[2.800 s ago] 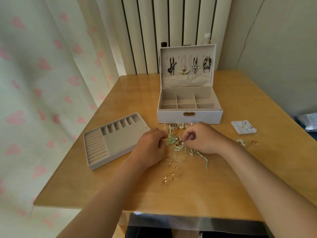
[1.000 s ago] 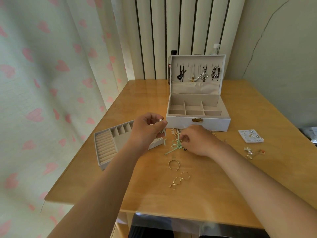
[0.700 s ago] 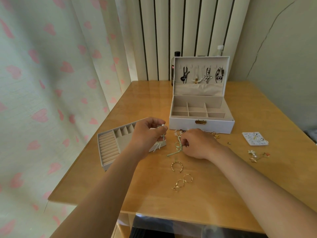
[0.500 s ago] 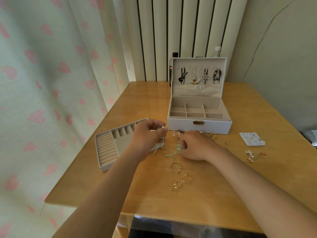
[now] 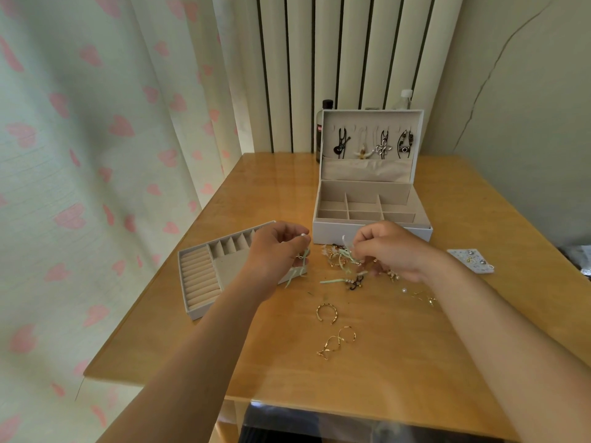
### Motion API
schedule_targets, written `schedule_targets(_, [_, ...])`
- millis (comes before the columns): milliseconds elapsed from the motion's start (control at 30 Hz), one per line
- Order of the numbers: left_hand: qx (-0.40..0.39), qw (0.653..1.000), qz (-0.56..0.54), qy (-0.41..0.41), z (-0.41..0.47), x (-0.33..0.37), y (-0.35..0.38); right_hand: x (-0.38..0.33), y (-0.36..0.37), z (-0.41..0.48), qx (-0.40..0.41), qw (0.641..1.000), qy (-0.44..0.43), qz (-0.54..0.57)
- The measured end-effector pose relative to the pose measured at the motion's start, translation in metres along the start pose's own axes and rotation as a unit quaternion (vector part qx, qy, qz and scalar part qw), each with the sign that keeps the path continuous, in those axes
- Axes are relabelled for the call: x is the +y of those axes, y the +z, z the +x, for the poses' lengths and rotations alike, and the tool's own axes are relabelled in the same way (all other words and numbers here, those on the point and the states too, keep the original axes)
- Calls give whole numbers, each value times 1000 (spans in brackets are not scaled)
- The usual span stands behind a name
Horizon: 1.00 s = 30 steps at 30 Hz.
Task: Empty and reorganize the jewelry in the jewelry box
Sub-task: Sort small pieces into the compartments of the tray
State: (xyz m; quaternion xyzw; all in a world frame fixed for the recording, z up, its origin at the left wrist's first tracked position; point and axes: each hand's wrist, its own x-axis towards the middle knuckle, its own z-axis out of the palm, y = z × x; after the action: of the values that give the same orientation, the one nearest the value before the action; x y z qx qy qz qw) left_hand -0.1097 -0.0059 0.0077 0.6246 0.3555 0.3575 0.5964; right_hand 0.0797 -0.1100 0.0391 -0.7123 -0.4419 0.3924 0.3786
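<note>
Partway through sorting. Shows jewelry box open at the back of the desk, lower compartments bare, pendants hanging in its lid; lift-out tray alongside, visible slots unfilled. Pinches a green-ribboned piece in left hand fingers over the tray; pinches another from the loose pile with right hand. Leaves gold rings, earring card and pile unplaced.

My honey-coloured wooden table is smooth and glossy, throwing back the light. The white rectangular jewelry box looks matt outside, with soft beige cloth lining, like the shallow divided tray. The open gold rings are shiny metal. The pale green ribbon strips look thin and matt.
</note>
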Motion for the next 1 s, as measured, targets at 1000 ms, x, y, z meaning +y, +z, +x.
schedule_targets(1000, [-153, 950, -233, -139, -10, 27, 20, -28, 19, -17, 108, 941, -265, -178])
